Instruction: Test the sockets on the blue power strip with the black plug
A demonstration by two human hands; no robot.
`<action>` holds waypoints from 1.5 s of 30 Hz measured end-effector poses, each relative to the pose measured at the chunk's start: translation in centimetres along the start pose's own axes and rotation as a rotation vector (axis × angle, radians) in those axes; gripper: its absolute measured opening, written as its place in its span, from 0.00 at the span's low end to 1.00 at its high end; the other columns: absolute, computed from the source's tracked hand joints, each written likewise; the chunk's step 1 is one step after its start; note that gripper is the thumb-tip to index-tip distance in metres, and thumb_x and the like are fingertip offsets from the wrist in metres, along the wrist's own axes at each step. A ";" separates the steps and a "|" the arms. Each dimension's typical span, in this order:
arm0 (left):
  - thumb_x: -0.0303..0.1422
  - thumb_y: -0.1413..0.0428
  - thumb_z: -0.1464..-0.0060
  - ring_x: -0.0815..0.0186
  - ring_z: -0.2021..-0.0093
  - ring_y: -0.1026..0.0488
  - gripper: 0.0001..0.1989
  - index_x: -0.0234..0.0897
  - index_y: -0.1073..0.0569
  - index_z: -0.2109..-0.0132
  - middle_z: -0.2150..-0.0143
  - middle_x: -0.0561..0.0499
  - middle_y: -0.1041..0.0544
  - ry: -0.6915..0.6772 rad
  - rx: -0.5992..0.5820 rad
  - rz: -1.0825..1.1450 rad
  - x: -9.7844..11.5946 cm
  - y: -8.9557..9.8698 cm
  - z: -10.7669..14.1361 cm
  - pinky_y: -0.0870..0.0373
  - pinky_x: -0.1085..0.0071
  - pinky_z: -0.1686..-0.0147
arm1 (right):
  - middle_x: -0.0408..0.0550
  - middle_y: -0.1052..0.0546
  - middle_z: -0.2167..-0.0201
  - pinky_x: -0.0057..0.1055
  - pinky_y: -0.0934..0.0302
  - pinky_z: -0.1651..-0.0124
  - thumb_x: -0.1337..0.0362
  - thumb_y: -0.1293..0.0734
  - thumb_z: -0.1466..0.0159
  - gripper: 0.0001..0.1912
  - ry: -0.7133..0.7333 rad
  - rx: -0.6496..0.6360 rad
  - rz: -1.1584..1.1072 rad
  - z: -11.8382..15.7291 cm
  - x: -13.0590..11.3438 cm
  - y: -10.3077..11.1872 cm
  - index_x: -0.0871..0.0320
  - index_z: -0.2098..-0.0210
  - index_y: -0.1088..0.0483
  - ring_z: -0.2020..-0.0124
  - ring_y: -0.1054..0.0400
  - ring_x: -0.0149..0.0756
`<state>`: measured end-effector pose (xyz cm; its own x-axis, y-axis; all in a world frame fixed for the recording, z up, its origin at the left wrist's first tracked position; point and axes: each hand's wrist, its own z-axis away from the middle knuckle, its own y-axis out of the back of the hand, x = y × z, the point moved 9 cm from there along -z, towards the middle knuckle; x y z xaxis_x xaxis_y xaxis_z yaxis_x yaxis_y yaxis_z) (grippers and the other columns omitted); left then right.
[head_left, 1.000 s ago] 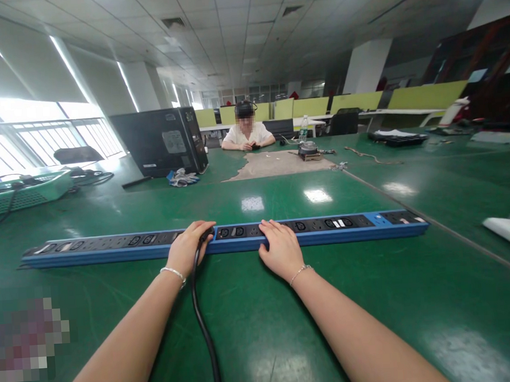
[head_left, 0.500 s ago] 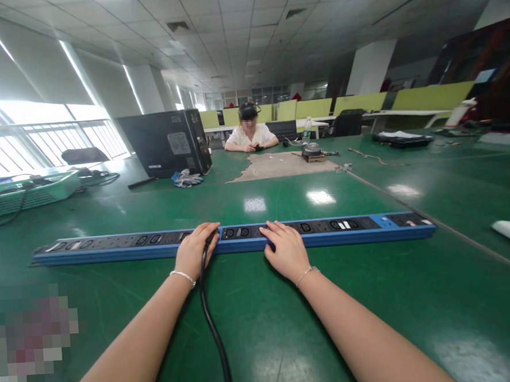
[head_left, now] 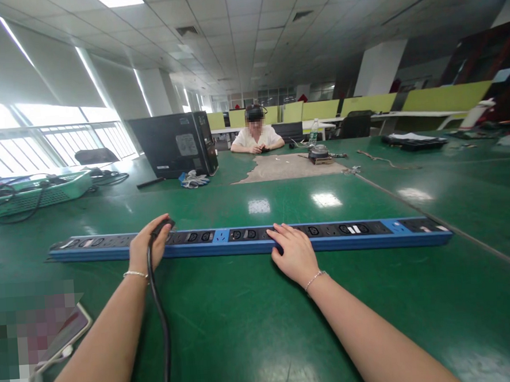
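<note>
A long blue power strip (head_left: pixel 348 243) with a row of black sockets lies across the green table in front of me. Pinched in my left hand (head_left: pixel 148 243) is the black plug (head_left: pixel 167 223) of a power cord, held just over the left half of the strip. Its black cord (head_left: pixel 161 318) hangs down from the hand towards me. My right hand (head_left: pixel 297 252) rests on the strip right of its middle, fingers stretched over the sockets and thumb by the front side. Those fingers cover some sockets.
Beyond the strip stand a black computer case (head_left: pixel 170 144), gloves (head_left: pixel 194 179) and a green basket (head_left: pixel 60 194) with cables. A person (head_left: pixel 257 136) sits across the table, near a bottle (head_left: pixel 314 131). At the lower left lies a partly blurred device (head_left: pixel 73 334).
My left hand has moved left along the strip with the plug, uncovering a blue socket section. My right hand stays on the strip. The view has shifted slightly.
</note>
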<state>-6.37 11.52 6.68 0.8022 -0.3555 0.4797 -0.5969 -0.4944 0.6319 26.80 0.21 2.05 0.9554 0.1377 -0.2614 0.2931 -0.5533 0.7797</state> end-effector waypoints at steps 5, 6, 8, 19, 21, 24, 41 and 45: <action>0.45 0.52 0.47 0.56 0.51 0.28 0.21 0.43 0.30 0.48 0.52 0.49 0.24 -0.050 -0.208 -0.051 -2.0 -2.1 0.5 0.32 0.61 0.52 | 0.44 0.31 0.46 0.40 0.50 0.42 0.67 0.39 0.44 0.21 0.002 -0.004 0.014 0.0 0.0 0.0 0.51 0.51 0.31 0.43 0.42 0.38; 0.45 0.52 0.47 0.57 0.51 0.28 0.22 0.43 0.30 0.48 0.51 0.49 0.24 -0.065 -0.211 -0.049 -1.9 -2.2 0.5 0.32 0.62 0.52 | 0.44 0.31 0.46 0.40 0.49 0.42 0.67 0.39 0.44 0.21 0.003 -0.004 0.016 0.0 0.0 0.0 0.51 0.51 0.31 0.43 0.42 0.38; 0.45 0.53 0.47 0.58 0.51 0.28 0.22 0.43 0.30 0.48 0.51 0.49 0.25 -0.095 -0.220 -0.046 -1.4 -2.5 0.5 0.32 0.64 0.51 | 0.44 0.31 0.46 0.40 0.50 0.42 0.67 0.39 0.44 0.21 0.004 -0.002 0.018 0.0 0.0 0.0 0.51 0.51 0.31 0.44 0.41 0.38; 0.43 0.55 0.46 0.61 0.49 0.30 0.20 0.41 0.29 0.52 0.50 0.49 0.26 -0.275 -0.236 -0.048 0.5 -3.2 1.7 0.38 0.63 0.45 | 0.44 0.32 0.45 0.41 0.49 0.42 0.68 0.39 0.44 0.22 0.013 -0.014 0.014 -0.1 0.2 -0.3 0.51 0.50 0.31 0.43 0.42 0.38; 0.43 0.55 0.46 0.61 0.49 0.31 0.19 0.41 0.29 0.52 0.49 0.49 0.26 -0.298 -0.242 -0.052 0.7 -3.1 1.9 0.38 0.63 0.45 | 0.44 0.32 0.45 0.41 0.49 0.42 0.68 0.39 0.44 0.22 0.011 -0.021 0.018 -0.1 0.2 -0.3 0.51 0.50 0.32 0.43 0.42 0.39; 0.43 0.54 0.47 0.61 0.50 0.30 0.19 0.43 0.28 0.52 0.50 0.50 0.26 -0.311 -0.251 -0.082 0.7 -3.0 1.9 0.37 0.64 0.46 | 0.44 0.32 0.45 0.41 0.49 0.42 0.68 0.40 0.44 0.23 0.012 -0.035 0.026 0.0 0.1 -0.4 0.52 0.49 0.32 0.43 0.43 0.39; 0.42 0.53 0.47 0.61 0.52 0.29 0.18 0.38 0.28 0.55 0.53 0.47 0.25 -0.264 -0.157 0.095 -0.7 -3.8 1.8 0.37 0.64 0.47 | 0.43 0.33 0.45 0.41 0.50 0.42 0.65 0.39 0.42 0.21 0.019 -0.054 0.041 0.0 0.0 -0.3 0.51 0.48 0.33 0.43 0.43 0.38; 0.40 0.50 0.48 0.62 0.54 0.29 0.16 0.37 0.27 0.56 0.54 0.48 0.25 -0.210 0.006 0.166 0.3 -1.3 1.3 0.36 0.64 0.48 | 0.43 0.33 0.44 0.40 0.50 0.42 0.65 0.39 0.42 0.21 0.012 -0.050 0.046 0.0 0.0 -0.3 0.51 0.49 0.33 0.43 0.43 0.39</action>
<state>-5.28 11.05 5.22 0.6786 -0.5883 0.4397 -0.7211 -0.4200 0.5510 26.75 0.39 1.76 0.9681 0.1233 -0.2180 0.2502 -0.5174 0.8184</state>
